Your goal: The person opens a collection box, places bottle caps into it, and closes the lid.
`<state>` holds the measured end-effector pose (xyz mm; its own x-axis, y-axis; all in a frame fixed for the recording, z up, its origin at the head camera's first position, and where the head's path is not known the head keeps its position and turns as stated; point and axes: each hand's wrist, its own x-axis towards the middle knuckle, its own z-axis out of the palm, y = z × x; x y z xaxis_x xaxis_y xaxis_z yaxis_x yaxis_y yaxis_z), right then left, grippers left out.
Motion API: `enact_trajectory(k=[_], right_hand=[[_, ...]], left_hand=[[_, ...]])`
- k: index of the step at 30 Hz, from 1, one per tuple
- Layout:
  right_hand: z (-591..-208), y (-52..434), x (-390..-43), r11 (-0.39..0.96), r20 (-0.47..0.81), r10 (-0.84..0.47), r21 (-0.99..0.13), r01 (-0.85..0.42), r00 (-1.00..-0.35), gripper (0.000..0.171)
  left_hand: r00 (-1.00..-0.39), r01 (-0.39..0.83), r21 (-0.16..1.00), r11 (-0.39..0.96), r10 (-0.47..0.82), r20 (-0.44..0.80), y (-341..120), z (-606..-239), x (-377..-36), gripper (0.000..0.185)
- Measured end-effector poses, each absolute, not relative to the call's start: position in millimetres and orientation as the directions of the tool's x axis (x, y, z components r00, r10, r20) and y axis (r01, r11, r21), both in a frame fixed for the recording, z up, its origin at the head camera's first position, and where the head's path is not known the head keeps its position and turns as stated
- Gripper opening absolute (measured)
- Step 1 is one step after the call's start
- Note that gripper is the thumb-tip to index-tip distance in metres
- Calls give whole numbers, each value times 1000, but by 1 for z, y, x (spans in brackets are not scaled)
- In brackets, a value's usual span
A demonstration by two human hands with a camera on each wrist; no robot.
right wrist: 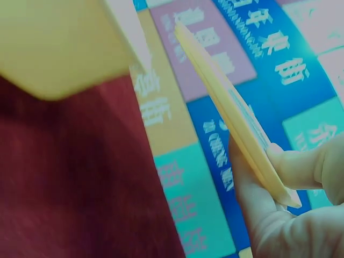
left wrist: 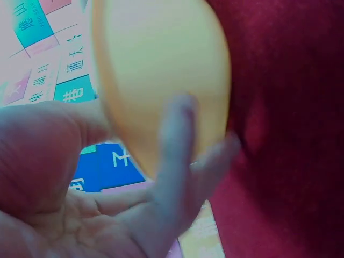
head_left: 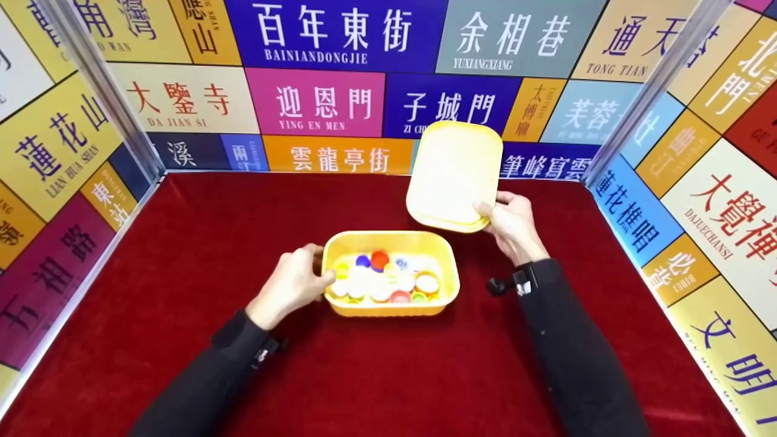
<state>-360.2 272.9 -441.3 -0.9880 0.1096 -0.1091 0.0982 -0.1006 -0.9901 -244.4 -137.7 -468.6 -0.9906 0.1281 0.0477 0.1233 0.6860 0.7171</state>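
A yellow plastic box holds several small round pieces in white, red, blue, yellow and green, possibly bottle caps. My left hand grips its left end, thumb over the rim and fingers on the outer wall. In the left wrist view the box wall sits between thumb and fingers. The right hand pinches a pale yellow lid by its lower right corner, up behind the box and apart from it. Seen edge-on in the right wrist view, the lid lies between thumb and fingers.
Dark red cloth covers the table. Printed panels with Chinese lettering stand at the back and both sides. Metal posts rise at the two back corners.
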Motion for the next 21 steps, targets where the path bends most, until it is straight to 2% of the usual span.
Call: enact_trajectory(k=[4,9,13,17,21], right_hand=[[-436,266,-342,-120,-101,74,-989,92,-992,47],[-434,254,-321,-154,-110,32,-983,104,-993,42],[-433,242,-306,-168,-122,-23,-978,124,-992,44],[-434,230,-296,-179,-133,-74,-973,144,-988,44],[-436,221,-288,-194,-130,-123,-969,152,-984,46]], left_hand=[[-979,198,666,720,108,173,-134,-458,-248,67],[-954,298,740,602,169,247,-117,-442,-252,70],[-948,308,822,480,223,225,-97,-432,-253,65],[-952,245,915,320,257,165,-83,-430,-254,57],[-950,206,963,176,271,154,-79,-434,-253,44]])
